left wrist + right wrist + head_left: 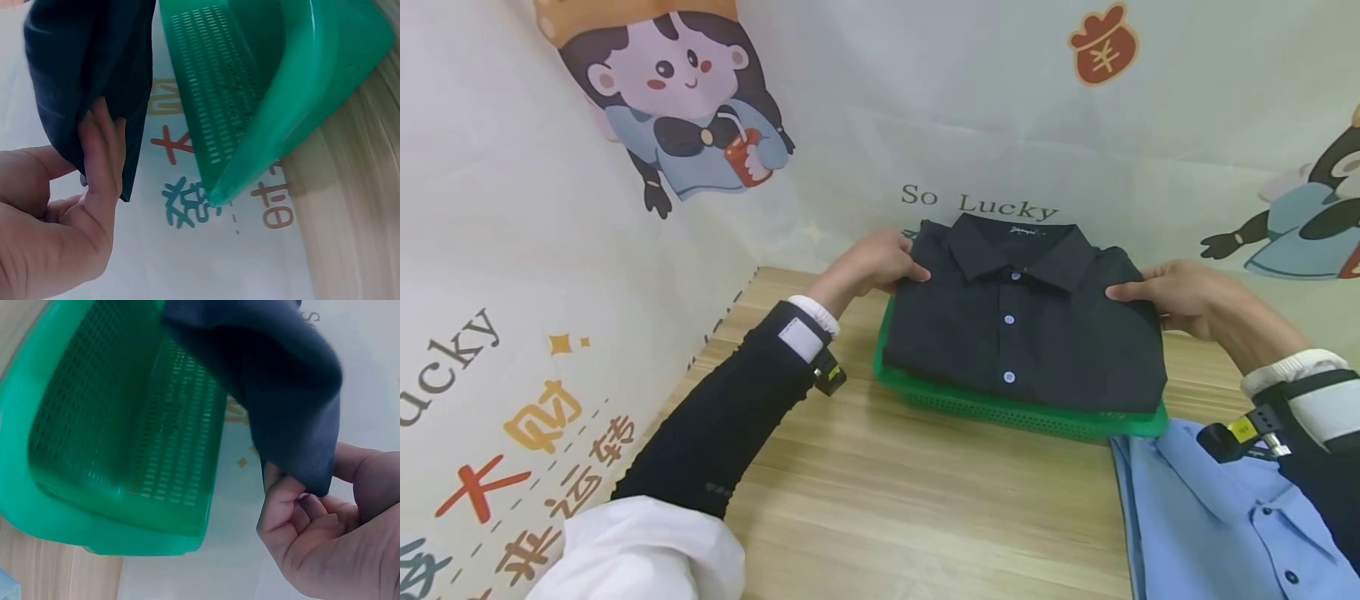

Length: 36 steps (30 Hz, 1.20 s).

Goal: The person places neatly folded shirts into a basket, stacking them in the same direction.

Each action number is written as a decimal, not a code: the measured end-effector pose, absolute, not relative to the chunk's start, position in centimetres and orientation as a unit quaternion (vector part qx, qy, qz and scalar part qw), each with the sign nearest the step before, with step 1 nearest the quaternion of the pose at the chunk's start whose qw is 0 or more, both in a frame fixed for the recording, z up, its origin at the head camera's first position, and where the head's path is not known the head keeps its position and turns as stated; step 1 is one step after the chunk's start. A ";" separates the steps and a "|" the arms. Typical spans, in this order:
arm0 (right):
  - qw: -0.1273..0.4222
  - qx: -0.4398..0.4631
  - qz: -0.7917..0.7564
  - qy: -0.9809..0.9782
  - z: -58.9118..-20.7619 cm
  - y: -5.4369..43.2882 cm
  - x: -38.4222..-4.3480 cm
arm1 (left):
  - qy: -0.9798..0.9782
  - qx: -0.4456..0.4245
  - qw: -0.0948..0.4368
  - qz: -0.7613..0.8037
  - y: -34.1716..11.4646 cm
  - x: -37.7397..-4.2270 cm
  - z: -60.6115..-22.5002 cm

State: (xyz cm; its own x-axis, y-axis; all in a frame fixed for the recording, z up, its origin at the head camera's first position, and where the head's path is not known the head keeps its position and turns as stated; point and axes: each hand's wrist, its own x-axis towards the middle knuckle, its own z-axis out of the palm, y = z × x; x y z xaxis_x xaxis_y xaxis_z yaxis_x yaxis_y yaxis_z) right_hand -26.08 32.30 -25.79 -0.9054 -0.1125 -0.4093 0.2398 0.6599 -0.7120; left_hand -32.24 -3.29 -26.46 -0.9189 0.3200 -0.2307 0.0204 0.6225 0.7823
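Note:
A folded black button-up shirt (pixel 962 333), collar toward the back wall, is held above a green plastic basket (pixel 1000 412). My left hand (pixel 878 262) pinches its left edge near the shoulder, thumb on top and fingers underneath. On the opposite edge my right hand (pixel 1180 296) pinches the cloth the same way. Both wrist views show the shirt (pixel 94 75) raised over the perforated basket (pixel 119 512), whose visible inside holds nothing.
A blue folded shirt (pixel 1232 508) lies on the wooden table (pixel 925 500) at the front right, close to the basket's corner. A printed white cloth (pixel 850 108) hangs behind and along the left side.

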 end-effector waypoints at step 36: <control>0.269 0.083 -0.403 0.871 -30.8 31.1 -27.5 | 0.951 0.068 0.174 0.245 -0.5 -33.8 -31.2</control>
State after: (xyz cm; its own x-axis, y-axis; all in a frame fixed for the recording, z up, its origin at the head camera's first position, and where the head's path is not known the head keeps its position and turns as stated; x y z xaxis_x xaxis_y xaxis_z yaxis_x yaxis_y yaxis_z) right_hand -27.52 31.07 -30.77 -0.8419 -0.0717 -0.5349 0.3609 0.6621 -0.6568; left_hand -33.76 -0.48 -31.17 -0.9303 0.2142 -0.2977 0.0435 0.8703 0.4905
